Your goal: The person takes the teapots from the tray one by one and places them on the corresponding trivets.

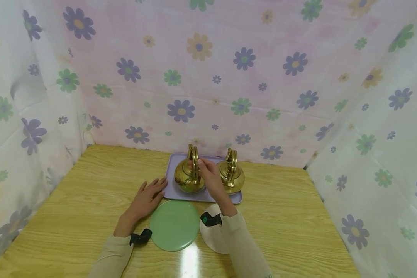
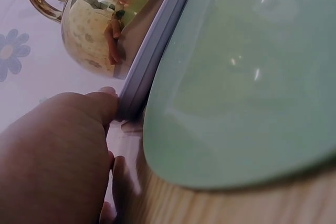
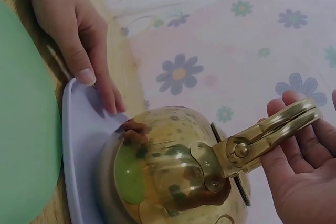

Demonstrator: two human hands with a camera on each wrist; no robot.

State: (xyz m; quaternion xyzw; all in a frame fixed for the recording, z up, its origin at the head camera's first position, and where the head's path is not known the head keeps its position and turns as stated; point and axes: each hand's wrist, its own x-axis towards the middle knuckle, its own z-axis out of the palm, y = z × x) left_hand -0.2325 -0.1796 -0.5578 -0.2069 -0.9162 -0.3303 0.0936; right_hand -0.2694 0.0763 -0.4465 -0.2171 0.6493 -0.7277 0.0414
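Clamped with the right grip around the handle of a round, mirror-bright gold kettle, lidded, with inside unseen, standing on a lilac tray beside a matching kettle. Touching the tray's left end with the straight-fingered left grip, behind a green plate on the wooden surface.

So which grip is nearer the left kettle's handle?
Right: the right grip is at the handle, touching it; the left grip is by the left edge of the purple tray.
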